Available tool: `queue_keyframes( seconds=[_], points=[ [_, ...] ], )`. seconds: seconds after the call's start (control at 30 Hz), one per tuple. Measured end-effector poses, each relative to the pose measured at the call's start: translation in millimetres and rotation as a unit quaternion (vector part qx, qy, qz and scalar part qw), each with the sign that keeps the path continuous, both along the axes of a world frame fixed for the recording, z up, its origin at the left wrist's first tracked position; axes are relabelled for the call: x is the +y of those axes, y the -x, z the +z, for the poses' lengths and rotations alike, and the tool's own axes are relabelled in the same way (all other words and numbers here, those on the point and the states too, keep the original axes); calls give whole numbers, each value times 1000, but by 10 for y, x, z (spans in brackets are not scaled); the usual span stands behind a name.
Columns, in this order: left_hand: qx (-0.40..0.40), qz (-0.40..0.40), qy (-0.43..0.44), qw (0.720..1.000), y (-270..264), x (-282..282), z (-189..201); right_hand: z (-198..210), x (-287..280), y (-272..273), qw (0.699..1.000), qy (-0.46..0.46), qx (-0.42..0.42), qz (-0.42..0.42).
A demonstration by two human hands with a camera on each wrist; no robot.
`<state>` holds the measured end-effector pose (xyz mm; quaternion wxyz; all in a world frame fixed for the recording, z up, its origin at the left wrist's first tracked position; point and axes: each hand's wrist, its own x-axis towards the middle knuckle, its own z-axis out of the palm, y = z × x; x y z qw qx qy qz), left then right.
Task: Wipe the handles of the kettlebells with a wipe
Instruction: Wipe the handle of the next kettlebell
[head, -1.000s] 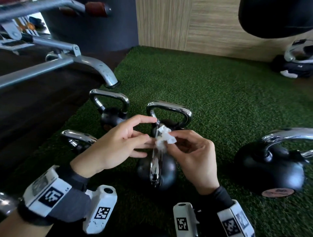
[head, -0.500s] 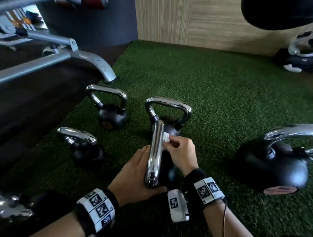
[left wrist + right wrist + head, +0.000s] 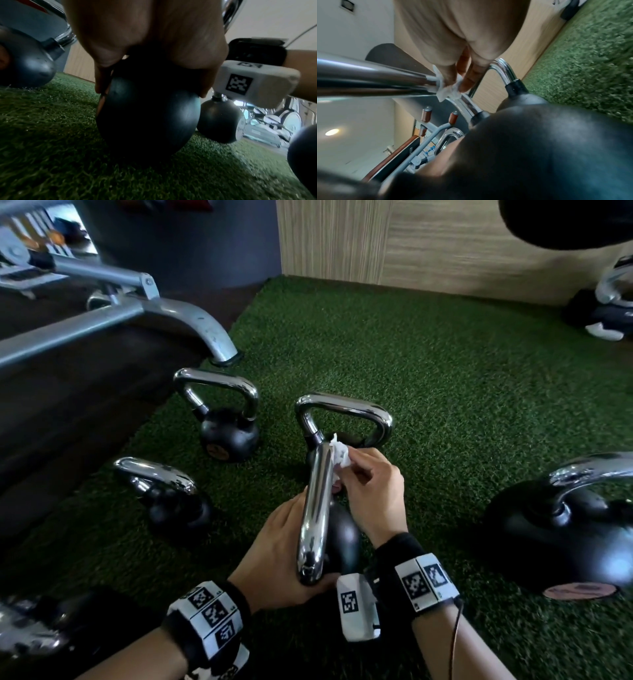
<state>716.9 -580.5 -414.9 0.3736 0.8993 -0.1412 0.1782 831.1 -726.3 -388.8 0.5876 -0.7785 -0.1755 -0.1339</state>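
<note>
In the middle of the head view, on green turf, stands a black kettlebell with a chrome handle seen edge-on. My left hand grips its round body from the left, fingers curled round the ball, thumb under the handle's near end. My right hand pinches a crumpled white wipe against the handle's far end. The right wrist view shows the wipe pressed onto the chrome bar by thumb and fingers.
Other kettlebells stand around: one just behind, two to the left, a large one at the right. A grey machine leg meets the turf at the back left. A wooden wall closes the back.
Both hands have dropped lower. My left hand left the wipe and took hold of the kettlebell's body. My right hand keeps the wipe on the handle's far end.
</note>
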Motion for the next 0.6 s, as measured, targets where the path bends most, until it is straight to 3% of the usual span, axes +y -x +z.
queue_keyframes(
  seconds=[0.2,0.33,0.6],
  points=[
    [92,-8,12,996,-46,108,3,30,-56,45,991,29,-133,-3],
    [149,-37,22,988,-107,226,17,81,-73,-39,993,36,-111,9],
    [198,-32,-55,978,-223,272,96,141,-208,449,991,4,-107,75]
  ],
)
